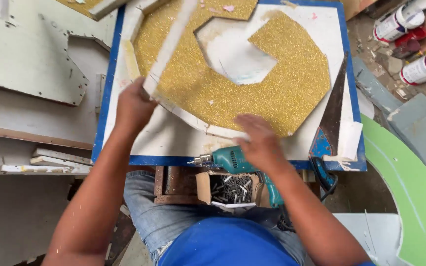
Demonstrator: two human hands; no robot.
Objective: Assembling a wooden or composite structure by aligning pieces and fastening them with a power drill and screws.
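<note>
Two hands: both at the near edge of a big gold glitter letter shape [252, 74] that lies flat on the table [105, 113], a white board with a blue rim.
Left hand [133, 104]: closed around the near end of a long white strip [171, 47], which lies slanted across the shape's left part.
Right hand [258, 140]: blurred, fingers spread and pressed flat on the shape's white lower edge [193, 120]; it grips nothing that I can tell.
Done so far: gold face already cut to outline, with the angular inner opening out; white edging runs along the lower-left border.
Left, as I judge: the strip in hand is not yet fixed; the right border shows no edging.
Tools idle: teal electric drill [232, 162] at the table's near edge, box of screws [232, 189] below it, handsaw [332, 116] at the right.
</note>
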